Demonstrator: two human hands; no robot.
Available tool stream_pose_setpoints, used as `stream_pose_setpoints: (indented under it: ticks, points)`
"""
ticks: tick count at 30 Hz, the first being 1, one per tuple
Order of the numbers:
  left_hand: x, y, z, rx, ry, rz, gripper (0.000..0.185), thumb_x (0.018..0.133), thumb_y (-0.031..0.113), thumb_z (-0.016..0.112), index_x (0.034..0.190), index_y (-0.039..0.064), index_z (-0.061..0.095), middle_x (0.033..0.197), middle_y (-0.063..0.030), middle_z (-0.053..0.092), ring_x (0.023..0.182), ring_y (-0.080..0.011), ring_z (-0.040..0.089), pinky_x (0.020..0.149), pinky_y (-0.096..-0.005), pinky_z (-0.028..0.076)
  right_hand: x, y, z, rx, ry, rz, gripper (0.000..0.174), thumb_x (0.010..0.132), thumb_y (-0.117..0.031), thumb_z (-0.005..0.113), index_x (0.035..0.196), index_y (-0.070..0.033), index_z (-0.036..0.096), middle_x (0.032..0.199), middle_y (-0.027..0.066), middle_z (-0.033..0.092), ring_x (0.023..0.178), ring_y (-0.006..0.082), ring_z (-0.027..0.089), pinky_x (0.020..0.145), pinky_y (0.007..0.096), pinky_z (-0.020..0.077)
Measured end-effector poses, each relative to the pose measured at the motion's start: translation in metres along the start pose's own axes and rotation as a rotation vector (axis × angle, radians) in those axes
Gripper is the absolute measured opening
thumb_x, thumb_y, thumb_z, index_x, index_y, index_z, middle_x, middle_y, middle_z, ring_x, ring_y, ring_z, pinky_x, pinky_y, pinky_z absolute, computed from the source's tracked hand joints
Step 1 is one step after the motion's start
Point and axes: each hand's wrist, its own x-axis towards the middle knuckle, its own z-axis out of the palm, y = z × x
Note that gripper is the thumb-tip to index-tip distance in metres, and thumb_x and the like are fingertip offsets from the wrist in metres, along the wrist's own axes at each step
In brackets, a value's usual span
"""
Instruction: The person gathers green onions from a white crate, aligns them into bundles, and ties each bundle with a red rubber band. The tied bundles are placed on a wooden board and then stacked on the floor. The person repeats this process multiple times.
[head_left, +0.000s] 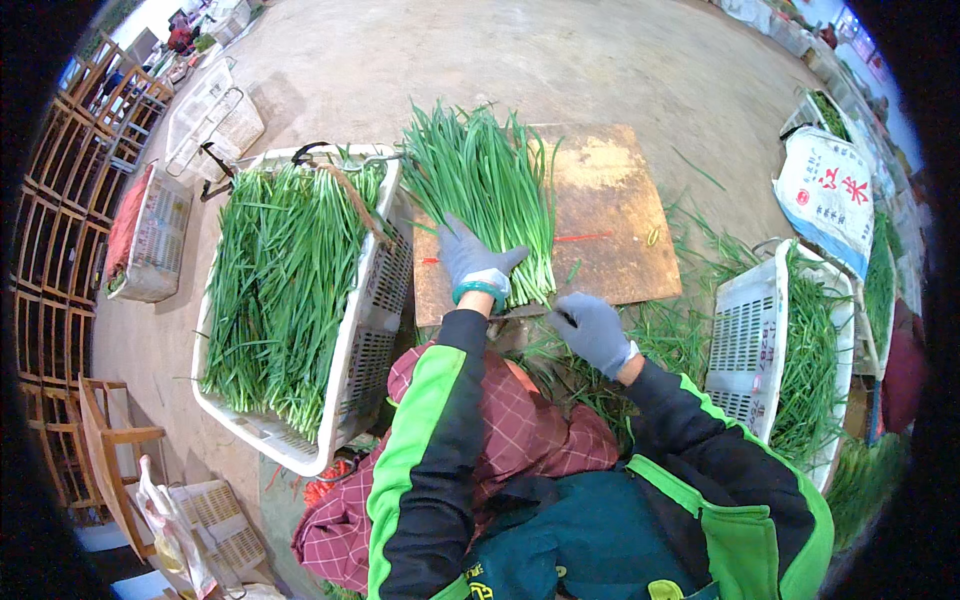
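Observation:
A broad bundle of garlic chives (487, 180) lies on a worn wooden board (615, 180), green tips away from me and pale stems towards me. My left hand (476, 255), in a grey glove with a green bangle at the wrist, rests on the bundle's left side near the stems, thumb spread. Just off the board's near edge, my right hand (596, 334) is gloved too, its fingers curled close to the stem ends. Whether a stalk is pinched there is too small to tell. Red ties (581, 238) and a yellowish band (653, 236) lie on the board.
Left of the board stands a white plastic crate (330, 420) full of chives. Another chive-filled crate (742, 345) is at right, beside a printed white sack (821, 199). Loose leaves (667, 337) litter the floor. Wooden frames (52, 277) line the far left.

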Motion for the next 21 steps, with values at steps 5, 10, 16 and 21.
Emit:
stream_pose_setpoints:
  ticks: [5,10,16,21]
  points:
    - [0.002,-0.004,0.002,-0.002,0.019,0.014,0.141,0.057,0.051,0.091,0.155,-0.006,0.008,0.157,-0.0343,0.021,0.145,-0.0443,0.028,0.120,-0.0450,0.026,-0.042,0.014,-0.009,-0.006,-0.127,-0.026,0.022,0.087,-0.028,0.063,0.086,-0.006,0.068,0.082,0.0184,0.064,0.081,0.0405,0.063,0.070,0.0493,0.0502]
    - [0.005,-0.006,0.004,-0.052,-0.006,0.023,0.142,0.055,0.051,0.091,0.155,-0.007,0.010,0.157,-0.0331,0.023,0.145,-0.0437,0.029,0.120,-0.0431,0.026,-0.069,0.036,-0.043,-0.231,-0.766,0.041,0.028,0.086,-0.033,0.061,0.088,-0.007,0.071,0.085,0.0181,0.068,0.081,0.0407,0.065,0.074,0.0503,0.0515]
    - [0.008,-0.019,0.002,-0.166,0.023,0.061,0.142,0.056,0.053,0.091,0.154,-0.009,0.010,0.158,-0.0320,0.023,0.147,-0.0421,0.026,0.121,-0.0434,0.024,-0.042,0.005,-0.138,0.326,-0.876,-0.012,0.029,0.091,-0.030,0.064,0.083,-0.001,0.065,0.076,0.0152,0.063,0.071,0.0347,0.061,0.066,0.0418,0.0485]
    - [0.014,-0.030,0.005,-0.328,-0.007,0.017,0.127,0.072,0.057,0.081,0.155,-0.008,0.011,0.160,-0.0296,0.021,0.149,-0.0394,0.023,0.121,-0.0410,0.022,-0.017,-0.078,-0.232,1.478,-0.664,-0.704,0.017,0.093,-0.014,0.065,0.080,-0.003,0.067,0.081,0.0088,0.066,0.073,0.0229,0.064,0.065,0.0370,0.0520]
